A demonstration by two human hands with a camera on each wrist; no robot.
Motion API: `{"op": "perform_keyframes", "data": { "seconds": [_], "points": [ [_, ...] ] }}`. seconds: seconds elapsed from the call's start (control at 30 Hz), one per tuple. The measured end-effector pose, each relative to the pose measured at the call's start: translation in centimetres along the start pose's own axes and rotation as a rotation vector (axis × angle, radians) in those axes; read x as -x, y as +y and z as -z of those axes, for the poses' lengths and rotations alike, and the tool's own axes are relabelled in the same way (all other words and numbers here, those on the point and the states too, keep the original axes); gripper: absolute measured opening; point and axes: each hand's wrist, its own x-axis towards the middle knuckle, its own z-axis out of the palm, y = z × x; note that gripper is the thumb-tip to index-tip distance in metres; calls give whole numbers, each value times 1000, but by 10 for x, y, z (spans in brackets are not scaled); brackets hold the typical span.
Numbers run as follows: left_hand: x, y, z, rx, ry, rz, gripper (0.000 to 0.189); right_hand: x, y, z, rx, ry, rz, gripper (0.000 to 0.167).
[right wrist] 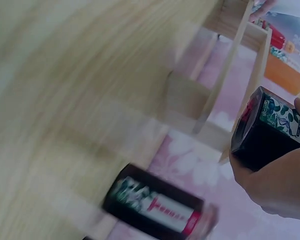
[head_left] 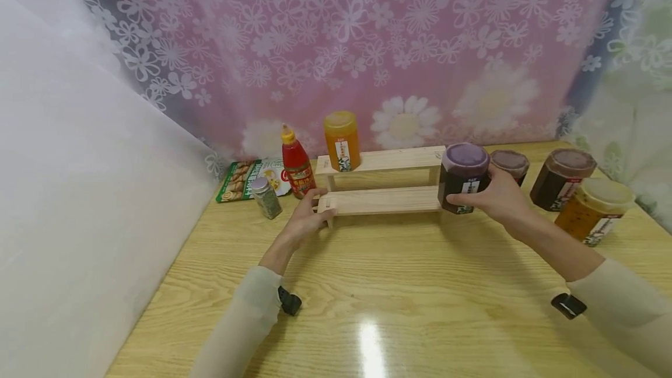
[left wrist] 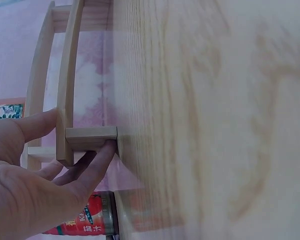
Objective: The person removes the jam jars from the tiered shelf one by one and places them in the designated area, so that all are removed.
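Observation:
My right hand (head_left: pixel 496 200) grips a dark jar with a purple lid (head_left: pixel 464 177) around its sides. The jar is upright at the right end of a two-step wooden rack (head_left: pixel 385 200); in the right wrist view the dark jar (right wrist: pixel 275 127) overlaps the upper step, and I cannot tell whether it touches. With thumb and fingers around the left end of the lower step, my left hand (head_left: pixel 304 217) holds the rack; the left wrist view shows this hand (left wrist: pixel 45 175) at the board's end. An orange jar with a yellow lid (head_left: pixel 342 142) stands on the upper step's left end.
Left of the rack are a red ketchup bottle (head_left: pixel 297 165), a small spice shaker (head_left: pixel 266 198) and a flat green-and-white packet (head_left: pixel 244 182). To the right stand two dark jars (head_left: pixel 562 179) (head_left: pixel 509 165) and an amber jar (head_left: pixel 593 212). A floral curtain (head_left: pixel 367 45) hangs behind the table.

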Motion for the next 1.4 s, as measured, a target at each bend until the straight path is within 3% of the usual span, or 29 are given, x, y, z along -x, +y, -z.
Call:
{"op": "perform_keyframes", "data": {
  "seconds": [0.2,0.7,0.93,1.4],
  "points": [
    [1,-1,0,-17,-2,10,59,11,24,19,26,-23,-88,122],
    [4,-2,-1,-21,-1,-1,59,27,80,43,101,-32,-68,113],
    [4,-2,0,-7,0,-4,59,28,90,50,161,-34,-81,115],
    [2,0,0,-6,-4,-12,60,24,104,57,61,-68,-58,105]
  ]
}}
